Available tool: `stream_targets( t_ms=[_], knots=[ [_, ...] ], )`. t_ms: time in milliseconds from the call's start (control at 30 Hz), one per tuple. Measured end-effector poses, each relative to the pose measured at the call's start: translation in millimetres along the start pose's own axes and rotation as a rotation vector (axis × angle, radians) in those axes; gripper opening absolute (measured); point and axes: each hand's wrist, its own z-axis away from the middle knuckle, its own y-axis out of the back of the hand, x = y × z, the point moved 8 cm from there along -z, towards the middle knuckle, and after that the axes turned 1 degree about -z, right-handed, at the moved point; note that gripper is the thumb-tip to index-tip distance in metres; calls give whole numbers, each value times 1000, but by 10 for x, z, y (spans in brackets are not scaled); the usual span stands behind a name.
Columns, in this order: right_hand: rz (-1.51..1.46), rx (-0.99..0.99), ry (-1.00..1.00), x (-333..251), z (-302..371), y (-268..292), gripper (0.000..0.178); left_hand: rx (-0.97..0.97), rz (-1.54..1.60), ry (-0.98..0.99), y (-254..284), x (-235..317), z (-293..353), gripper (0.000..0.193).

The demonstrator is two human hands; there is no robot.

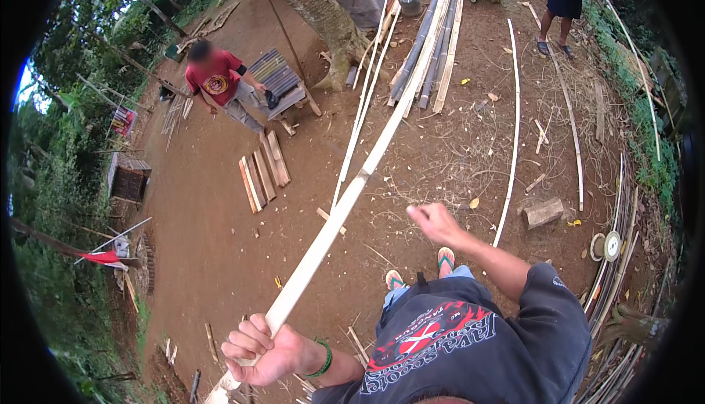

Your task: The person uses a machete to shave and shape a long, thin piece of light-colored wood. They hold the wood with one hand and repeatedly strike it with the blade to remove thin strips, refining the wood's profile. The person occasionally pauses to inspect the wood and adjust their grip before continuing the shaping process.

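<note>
My left hand is fisted tight round a long pale bamboo strip; the strip is flat, cream-coloured, with one node ridge partway up; it runs from my grip away over the brown dirt ground toward the stacked poles; my right hand hangs free beside it, fingers loosely curled, holding nothing.

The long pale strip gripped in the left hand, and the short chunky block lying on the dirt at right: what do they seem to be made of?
The long pale strip looks like split bamboo: cream, matte, with a faint node ridge partway along. It matches the poles heaped further off. The left hand is closed around its near end; the right hand is off it. The short chunky block looks like rough-cut wood, brownish and unfinished, though detail is too small to be sure.
</note>
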Motion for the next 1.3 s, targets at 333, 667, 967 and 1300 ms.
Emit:
stream_targets(
  t_ms=[333, 667, 967, 1300],
  knots=[
    [-767, 6, 116, -1020, 269, -510, 32, 15, 39, 44, -171, 207, 218, 42],
    [-857, 179, 104, -1323, 264, -820, 28, 22, -58, -153, -440, -31, 49, 51],
    [-461, 227, 166, -1351, 617, -771, 48, -606, 154, 154, -161, -277, -117, 54],
    [-38, 10, 544, -1797, 1247, -977, 42, -149, 94, 215, 112, -296, -95, 36]
  ],
)
